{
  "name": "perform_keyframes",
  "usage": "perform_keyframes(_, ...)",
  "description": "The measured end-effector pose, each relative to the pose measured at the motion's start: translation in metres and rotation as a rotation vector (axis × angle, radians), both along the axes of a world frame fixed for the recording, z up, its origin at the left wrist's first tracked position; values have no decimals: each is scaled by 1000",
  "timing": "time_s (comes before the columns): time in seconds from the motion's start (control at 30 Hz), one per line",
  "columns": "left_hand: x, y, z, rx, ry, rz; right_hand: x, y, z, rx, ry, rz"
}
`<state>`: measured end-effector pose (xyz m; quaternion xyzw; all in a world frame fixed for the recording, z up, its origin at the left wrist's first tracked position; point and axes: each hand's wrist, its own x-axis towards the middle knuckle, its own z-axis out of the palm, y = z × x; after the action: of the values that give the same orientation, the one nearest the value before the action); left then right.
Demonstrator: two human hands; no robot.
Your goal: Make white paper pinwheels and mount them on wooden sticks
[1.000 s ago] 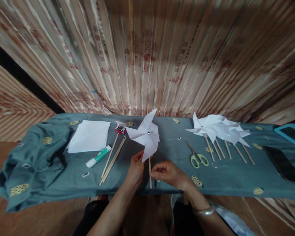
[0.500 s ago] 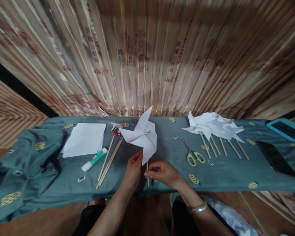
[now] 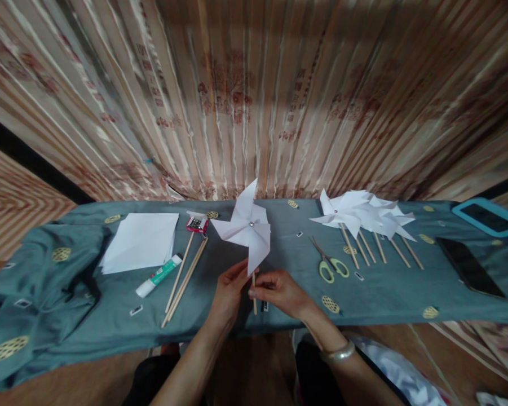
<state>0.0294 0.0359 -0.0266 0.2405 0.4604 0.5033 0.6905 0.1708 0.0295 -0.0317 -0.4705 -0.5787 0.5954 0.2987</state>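
White paper sheets [image 3: 140, 242], a glue stick [image 3: 158, 276] and loose wooden sticks [image 3: 185, 274] are laid at the left of the table [image 3: 110, 316]. At its middle, a white pinwheel [image 3: 247, 229] is held upright, its stick pinched by the left hand [image 3: 228, 290] and right hand [image 3: 279, 292]. Scissors [image 3: 328, 265] and finished pinwheels [image 3: 363, 217] are seen rightward.

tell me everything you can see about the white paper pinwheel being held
The white paper pinwheel has four folded pointed blades pinned at the centre by a small shiny metal pin. It sits atop a thin wooden stick, held upright and facing the camera above the teal patterned cloth. The left hand and right hand both pinch the stick just below the lowest blade.
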Motion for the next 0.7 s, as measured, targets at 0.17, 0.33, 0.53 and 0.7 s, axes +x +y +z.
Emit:
perform_keyframes(0.17,-1,-1,-4,22,42,10,0,-1,2,20,-2,24)
perform_keyframes(0.33,-4,0,-2,112,123,-19,26,7,15,40,-57,-7)
perform_keyframes(0.53,-9,-1,7,250,306,-92,71,21,28,176,-44,-474)
perform_keyframes(0.7,-9,-1,8,312,384,-152,74,23,28,351,24,-675)
